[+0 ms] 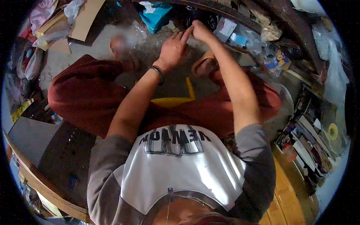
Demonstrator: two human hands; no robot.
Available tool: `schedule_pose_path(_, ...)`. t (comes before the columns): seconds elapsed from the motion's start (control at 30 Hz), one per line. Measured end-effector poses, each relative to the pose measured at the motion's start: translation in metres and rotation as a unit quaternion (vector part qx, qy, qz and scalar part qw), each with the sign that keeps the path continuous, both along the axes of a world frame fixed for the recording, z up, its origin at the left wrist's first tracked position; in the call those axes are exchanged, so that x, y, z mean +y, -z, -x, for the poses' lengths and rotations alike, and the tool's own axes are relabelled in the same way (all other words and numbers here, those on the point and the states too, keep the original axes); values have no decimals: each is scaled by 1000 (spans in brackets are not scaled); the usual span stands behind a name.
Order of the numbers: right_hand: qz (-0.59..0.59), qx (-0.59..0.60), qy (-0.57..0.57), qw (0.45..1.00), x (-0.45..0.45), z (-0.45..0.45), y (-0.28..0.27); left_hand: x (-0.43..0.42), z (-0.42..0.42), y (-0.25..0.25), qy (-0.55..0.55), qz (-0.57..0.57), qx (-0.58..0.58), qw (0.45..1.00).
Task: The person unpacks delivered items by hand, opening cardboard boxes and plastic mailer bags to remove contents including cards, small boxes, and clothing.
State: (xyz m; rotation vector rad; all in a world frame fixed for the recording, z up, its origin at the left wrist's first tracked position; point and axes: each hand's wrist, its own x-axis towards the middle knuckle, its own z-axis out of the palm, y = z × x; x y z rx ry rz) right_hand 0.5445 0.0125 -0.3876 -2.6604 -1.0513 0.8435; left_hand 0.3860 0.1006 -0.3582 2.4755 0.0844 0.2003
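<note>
My left hand [173, 49], with a dark bracelet [158, 74] at its wrist, reaches forward between my knees, back uppermost. Its index finger stretches towards my right hand [201, 31], and the other fingers are partly spread. The right hand is closed, its fingertips meeting or nearly meeting the left index finger. Whatever is pinched there is too small or too hidden to make out. Just beyond the hands lies black plastic [204, 17]. A teal bag [155, 18] with white material at its top sits to the left of it.
Below my hands is a bent yellow piece [172, 101] between my legs. Cardboard [85, 18] and plastic bags crowd the far left. On the right are a white box [225, 29], clear plastic [258, 47] and a stack of flat items [307, 146]. A wooden edge [45, 183] curves at lower left.
</note>
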Motion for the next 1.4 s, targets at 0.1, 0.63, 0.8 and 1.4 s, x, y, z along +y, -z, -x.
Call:
schedule_pose_path(0.1, -261, -144, -45, 953, -47, 35, -31, -8, 0, 37, 6, -41, 16, 999)
schedule_pose_path(0.63, 105, -64, -139, 983, -3, -69, 169, 78, 67, 82, -396, -24, -100, 913)
schedule_pose_path(0.8, -259, -143, 103, 950, 8, 51, -55, 186, 104, 236, -402, -200, 105, 887)
schedule_pose_path(1.4, -203, 523, 280, 779, -45, 142, 31, 45, 92, 56, -63, 3, 176, 982)
